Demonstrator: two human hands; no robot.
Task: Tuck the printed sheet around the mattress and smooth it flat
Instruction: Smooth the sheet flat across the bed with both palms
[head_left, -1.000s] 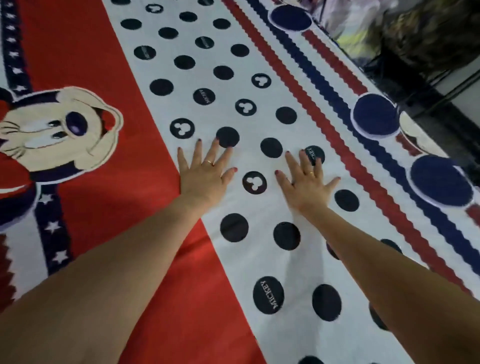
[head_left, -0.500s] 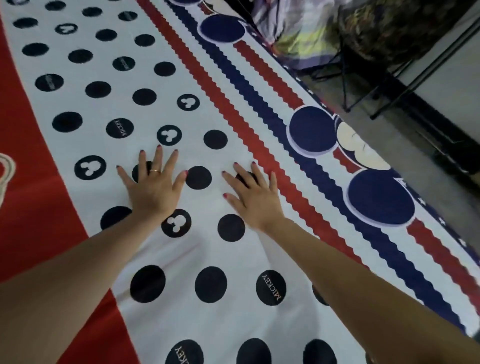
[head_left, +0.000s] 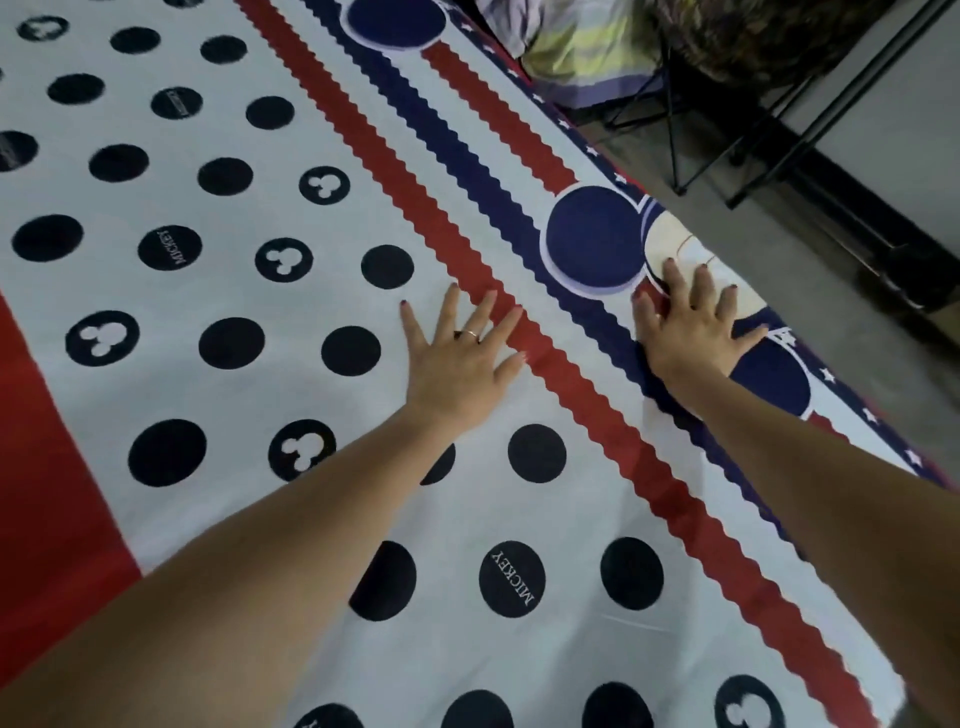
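The printed sheet (head_left: 291, 395) covers the mattress: a white field with black dots, a red panel at the left, and red and navy zigzag stripes with big navy circles along the right side. My left hand (head_left: 460, 358) lies flat with fingers spread, its fingertips on the red zigzag stripe. My right hand (head_left: 693, 325) presses flat near the right edge of the bed, over the navy circles and cream print. The mattress itself is hidden under the sheet.
The bed's right edge (head_left: 852, 395) runs diagonally, with grey floor (head_left: 857, 291) beyond it. Black metal stand legs (head_left: 675, 150) and a dark rail stand on the floor. A pile of striped bedding (head_left: 587, 57) lies at the top right.
Both hands have slid rightward across the sheet, from the dotted white field to the striped border. The view has swung right with them, so the red panel now shows only at the left edge.
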